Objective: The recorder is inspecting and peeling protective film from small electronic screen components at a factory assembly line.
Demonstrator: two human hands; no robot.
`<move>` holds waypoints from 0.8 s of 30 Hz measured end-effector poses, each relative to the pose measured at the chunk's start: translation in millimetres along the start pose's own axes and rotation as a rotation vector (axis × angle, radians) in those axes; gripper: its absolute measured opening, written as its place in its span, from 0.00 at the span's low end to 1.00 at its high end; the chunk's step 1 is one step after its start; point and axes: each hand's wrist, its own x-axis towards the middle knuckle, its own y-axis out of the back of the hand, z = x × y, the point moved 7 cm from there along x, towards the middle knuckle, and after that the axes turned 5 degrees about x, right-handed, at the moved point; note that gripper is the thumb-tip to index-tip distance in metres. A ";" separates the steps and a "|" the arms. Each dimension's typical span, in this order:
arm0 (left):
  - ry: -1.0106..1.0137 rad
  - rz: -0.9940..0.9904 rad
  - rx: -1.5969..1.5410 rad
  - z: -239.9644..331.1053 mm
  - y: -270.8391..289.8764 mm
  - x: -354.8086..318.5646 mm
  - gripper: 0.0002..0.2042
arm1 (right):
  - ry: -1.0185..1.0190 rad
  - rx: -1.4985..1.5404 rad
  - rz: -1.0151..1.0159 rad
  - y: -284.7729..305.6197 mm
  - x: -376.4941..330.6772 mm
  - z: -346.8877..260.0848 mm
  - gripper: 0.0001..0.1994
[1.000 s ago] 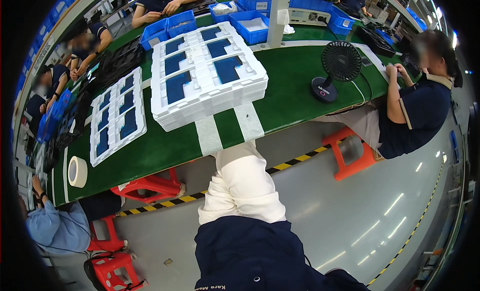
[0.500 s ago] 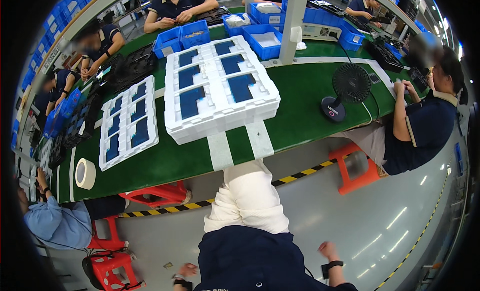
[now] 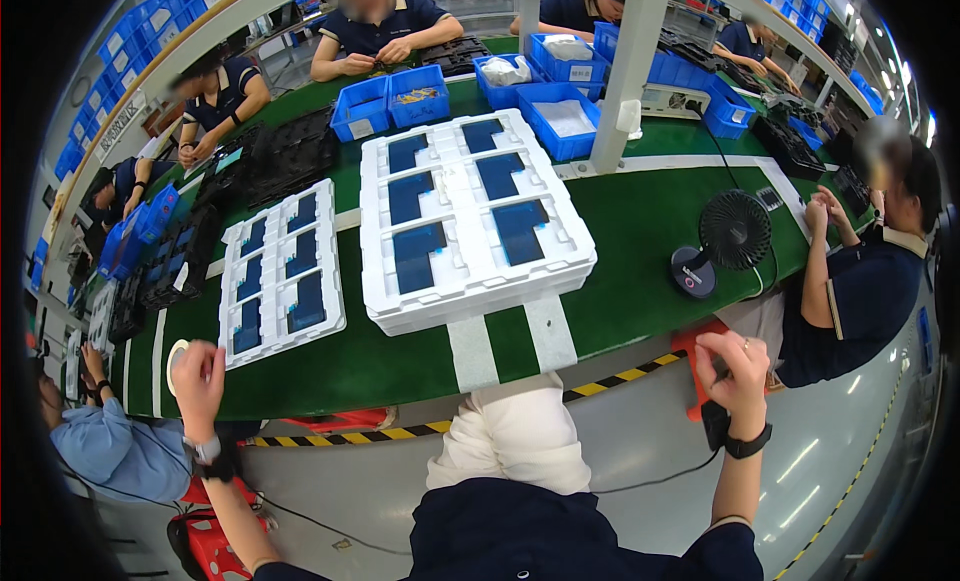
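Observation:
My left hand (image 3: 200, 383) is raised at the table's left front edge, its fingers curled closed, with nothing visible in them. It partly covers a roll of cream tape (image 3: 177, 366). My right hand (image 3: 738, 376) hangs in the air beyond the front edge at the right, fingers bent toward the thumb and holding nothing I can see. Between the hands, a stack of white foam trays (image 3: 470, 306) holds dark blue flat panels (image 3: 413, 257) in its top compartments. To its left lies a single white tray (image 3: 330, 329) with similar panels. Both wrists wear black bands.
A black desk fan (image 3: 735, 229) stands on the green table (image 3: 640, 271) at the right. Blue bins (image 3: 418, 94) line the far side near a white post (image 3: 628, 81). Co-workers sit around the table, one close at the right (image 3: 865, 291). Cables (image 3: 655, 481) trail from my wrists.
Both my hands have come up from low beside my body to table-edge height, the left reaching beside the tape roll. The view has shifted, so the table sits slightly lower and further right.

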 end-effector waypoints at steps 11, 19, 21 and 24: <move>0.223 -0.232 -0.698 5.1 -90.1 126.8 0.04 | 0.143 0.122 -0.024 -31.9 106.4 7.3 0.10; 0.060 -0.936 -1.106 114.2 -136.7 146.1 0.13 | -0.195 0.460 -0.475 -136.2 166.6 33.8 0.05; 0.042 -0.934 -1.160 129.5 -134.6 149.3 0.13 | -0.208 0.526 -0.483 -158.3 176.8 45.4 0.06; 0.000 -0.900 -1.279 146.8 -128.6 155.4 0.13 | -0.266 0.571 -0.536 -193.3 185.3 64.4 0.09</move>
